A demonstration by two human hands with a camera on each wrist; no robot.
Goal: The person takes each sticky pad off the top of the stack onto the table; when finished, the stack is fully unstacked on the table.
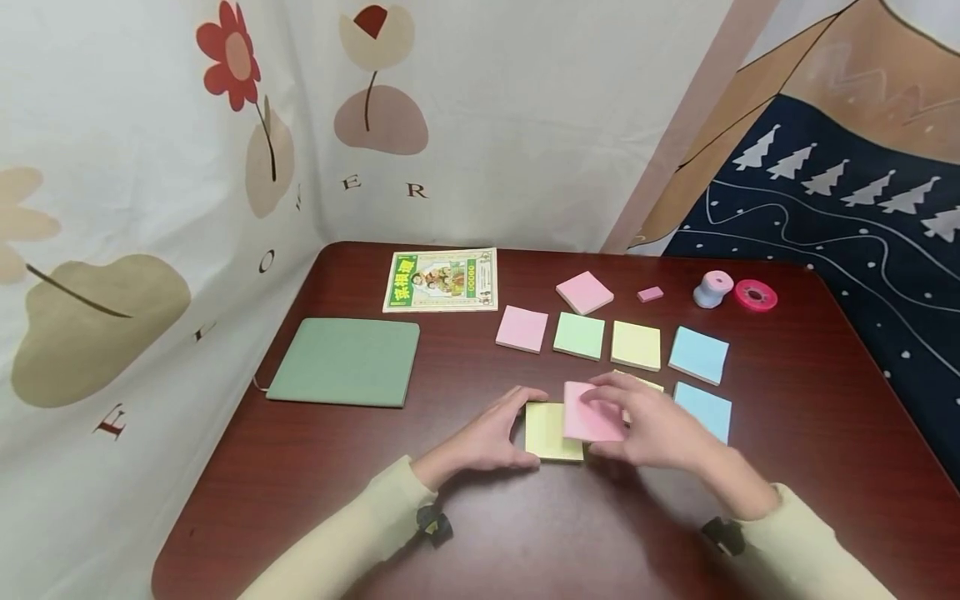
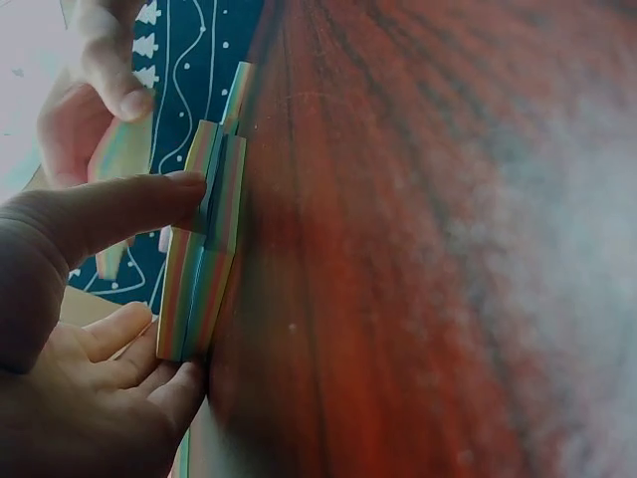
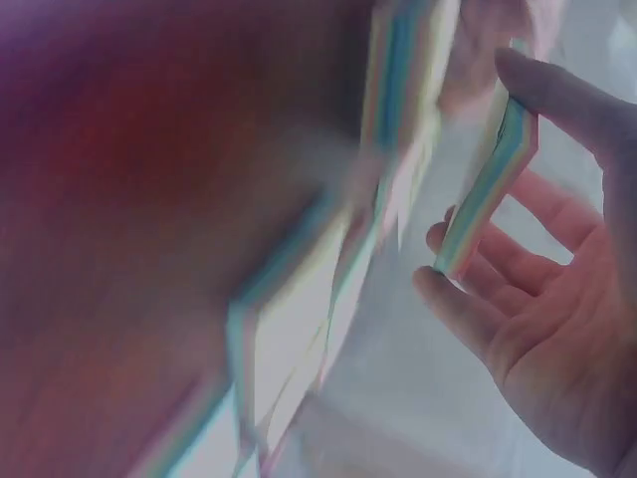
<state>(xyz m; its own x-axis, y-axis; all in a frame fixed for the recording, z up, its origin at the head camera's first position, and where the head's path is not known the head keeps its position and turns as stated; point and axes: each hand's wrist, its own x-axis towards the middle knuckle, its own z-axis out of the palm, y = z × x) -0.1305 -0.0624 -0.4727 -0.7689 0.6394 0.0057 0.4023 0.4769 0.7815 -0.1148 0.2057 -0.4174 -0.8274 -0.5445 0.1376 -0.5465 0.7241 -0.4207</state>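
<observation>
My left hand (image 1: 491, 435) holds a yellow sticky note pad (image 1: 543, 433) by its sides, thumb on the near side and fingers on the far side. In the left wrist view, the stack (image 2: 212, 269) in this hand has striped, many-coloured edges and looks like two pads, one upon the other. Just above the yellow pad's right part, my right hand (image 1: 660, 425) pinches a pink sticky note pad (image 1: 579, 423) between thumb and fingers. Its striped edge (image 3: 488, 194) shows in the right wrist view. Another yellow pad (image 1: 639, 381) is mostly hidden behind the right hand, beside a blue pad (image 1: 707, 408).
Farther back lie pink (image 1: 522, 327), green (image 1: 579, 335), yellow (image 1: 636, 344) and blue (image 1: 699, 354) pads, with another pink pad (image 1: 585, 292) behind. A small pink block (image 1: 650, 294), a spool (image 1: 712, 289), a red ring (image 1: 756, 283), a booklet (image 1: 442, 281) and a green folder (image 1: 345, 362) surround them.
</observation>
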